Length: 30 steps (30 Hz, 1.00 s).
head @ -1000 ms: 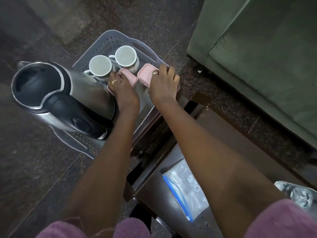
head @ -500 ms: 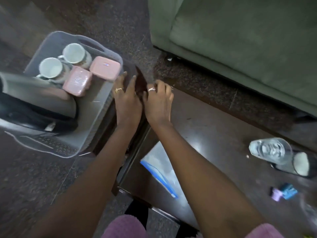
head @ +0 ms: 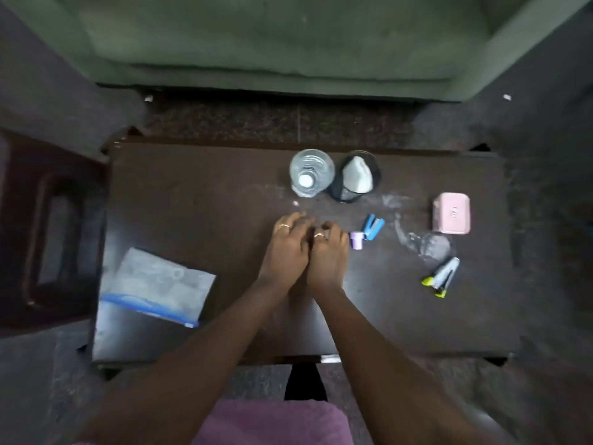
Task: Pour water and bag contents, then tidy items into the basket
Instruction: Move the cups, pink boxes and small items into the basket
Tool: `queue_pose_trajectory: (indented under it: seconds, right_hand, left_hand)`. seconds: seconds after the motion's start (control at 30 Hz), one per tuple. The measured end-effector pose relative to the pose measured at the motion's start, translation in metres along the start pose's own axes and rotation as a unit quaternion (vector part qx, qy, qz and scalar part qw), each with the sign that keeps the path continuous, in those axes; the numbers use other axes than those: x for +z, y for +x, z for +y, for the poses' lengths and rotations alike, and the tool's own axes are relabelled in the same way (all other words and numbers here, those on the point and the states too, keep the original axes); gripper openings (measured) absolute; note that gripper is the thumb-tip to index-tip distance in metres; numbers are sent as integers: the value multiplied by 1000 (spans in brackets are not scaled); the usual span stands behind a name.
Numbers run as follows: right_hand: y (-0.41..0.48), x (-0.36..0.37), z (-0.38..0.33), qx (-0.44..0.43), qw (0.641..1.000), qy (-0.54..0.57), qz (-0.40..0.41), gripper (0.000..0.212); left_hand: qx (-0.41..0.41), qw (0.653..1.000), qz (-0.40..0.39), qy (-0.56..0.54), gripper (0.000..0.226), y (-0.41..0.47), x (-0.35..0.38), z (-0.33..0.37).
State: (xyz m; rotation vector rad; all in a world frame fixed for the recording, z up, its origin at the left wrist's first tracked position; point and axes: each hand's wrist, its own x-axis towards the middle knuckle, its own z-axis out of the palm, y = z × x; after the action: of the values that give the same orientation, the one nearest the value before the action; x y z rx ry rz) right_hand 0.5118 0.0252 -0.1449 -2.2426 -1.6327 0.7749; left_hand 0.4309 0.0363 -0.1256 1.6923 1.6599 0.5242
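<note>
Both hands have come away from the table's left edge by the basket and now rest side by side at the middle of the dark table [head: 199, 200] — the basket itself has slipped out of view. The left hand [head: 287, 248] and right hand [head: 327, 252] lie touching, fingers curled loosely; neither seems to grip anything, though blur hides the fingertips.

Judging by what remains, the tidying is only partly done. A zip bag [head: 157, 284] lies flat near the left corner, apparently emptied. A clear water bottle [head: 311, 173] stands upright at the far edge, touching a black mesh cup [head: 356, 176] with something white inside. Just beside the right hand sit a small lilac piece [head: 356, 240] and a blue stapler [head: 372, 227]; farther right are a pink box [head: 451, 213] and a yellow-tipped tool [head: 441, 277]. All of these likely await the basket — the small pieces nearest the right hand look the easiest next pick.
</note>
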Motion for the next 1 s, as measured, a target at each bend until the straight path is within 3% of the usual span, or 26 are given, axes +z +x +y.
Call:
queue_pose_trajectory:
  seconds: [0.13, 0.23, 0.4, 0.53, 0.7, 0.83, 1.0]
  right_hand:
    - [3, -42, 81, 92, 993, -16, 73, 22]
    - [16, -78, 127, 72, 986, -89, 120, 14]
    - [57, -131, 192, 108, 980, -106, 125, 29]
    - [95, -152, 222, 68, 985, -150, 45, 48]
    - [123, -149, 232, 53, 987, -150, -14, 65]
    - [128, -143, 236, 71, 991, -113, -30, 68]
    - [131, -141, 242, 77, 994, -72, -34, 68]
  left_hand:
    - [49, 998, -32, 13, 36, 2, 61, 44]
    - [48, 996, -76, 20, 42, 10, 106, 79]
    - [32, 979, -179, 93, 42, 19, 173, 123]
    - [4, 953, -261, 153, 72, 13, 225, 155]
    - [-24, 968, -205, 139, 73, 14, 252, 174]
    - [-13, 964, -216, 155, 73, 19, 257, 168]
    - [33, 957, -232, 172, 47, 23, 257, 155]
